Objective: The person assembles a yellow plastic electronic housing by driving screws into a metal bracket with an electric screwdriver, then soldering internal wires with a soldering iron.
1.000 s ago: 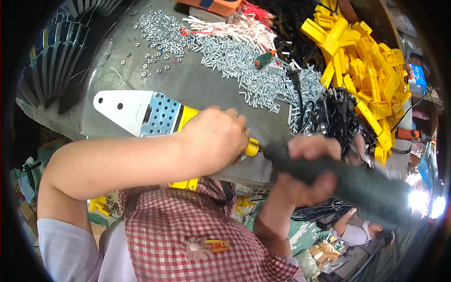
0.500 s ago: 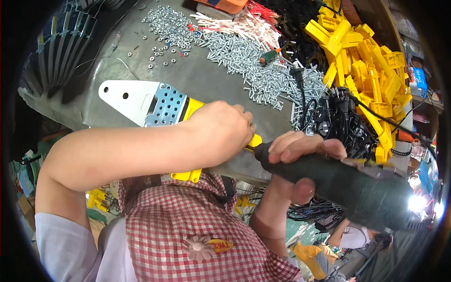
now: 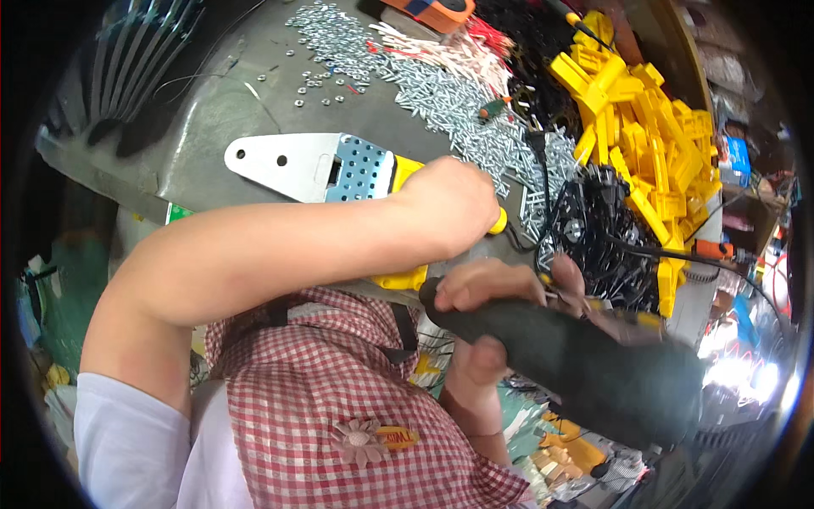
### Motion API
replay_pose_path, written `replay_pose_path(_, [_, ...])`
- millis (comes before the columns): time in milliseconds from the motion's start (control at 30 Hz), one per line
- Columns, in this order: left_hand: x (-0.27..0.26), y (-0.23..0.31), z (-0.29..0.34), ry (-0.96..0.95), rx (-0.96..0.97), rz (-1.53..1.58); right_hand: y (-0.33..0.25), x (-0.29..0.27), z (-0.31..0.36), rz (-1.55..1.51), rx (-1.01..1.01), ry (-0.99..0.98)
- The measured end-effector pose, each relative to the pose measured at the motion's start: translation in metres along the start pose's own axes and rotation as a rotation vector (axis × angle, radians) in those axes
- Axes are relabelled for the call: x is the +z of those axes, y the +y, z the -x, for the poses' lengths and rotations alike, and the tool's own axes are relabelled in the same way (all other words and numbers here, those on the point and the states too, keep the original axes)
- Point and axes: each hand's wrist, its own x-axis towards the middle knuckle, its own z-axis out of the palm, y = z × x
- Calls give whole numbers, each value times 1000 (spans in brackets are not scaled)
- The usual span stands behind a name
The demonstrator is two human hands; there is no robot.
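My left hand (image 3: 454,208) is closed around the yellow handle (image 3: 498,221) of a flat tool. This tool has a tapered white plate (image 3: 297,165) with two dark holes and a perforated steel cover (image 3: 360,167). Yellow plastic (image 3: 403,278) also shows below my left forearm. My right hand (image 3: 487,282) grips a dark, thick cylindrical power screwdriver (image 3: 585,365), its narrow end pointing left. That end lies just below the handle, apart from my left hand. The screwdriver is blurred, and my left hand hides much of the handle.
Loose screws (image 3: 458,110) and nuts (image 3: 326,38) lie along the far side, beside white sleeves (image 3: 445,53). A green hand screwdriver (image 3: 493,109) rests among the screws. Black plug cords (image 3: 598,220) and heaped yellow plastic parts (image 3: 653,144) stand right. Fanned metal strips (image 3: 136,68) occupy the far left.
The power screwdriver has come away from the yellow handle's end, moving left and toward me. My left hand and the flat tool have shifted right.
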Motion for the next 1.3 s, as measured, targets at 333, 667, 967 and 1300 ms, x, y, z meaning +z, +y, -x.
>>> replay_pose_path(333, [-3, -1, 3, 81, 69, -2, 4, -6, -21, -382, -339, -101])
replay_pose_path(667, [-52, -50, 89, -205, 81, -45, 25, -17, -37, -517, -307, -418])
replay_pose_path(967, [-29, -42, 112, 115, -6, -71, 9, -1, -11, -187, -468, -154])
replay_pose_path(1300, [-25, -57, 93, 103, 95, 25, -3, -1, -33, -383, -408, -496])
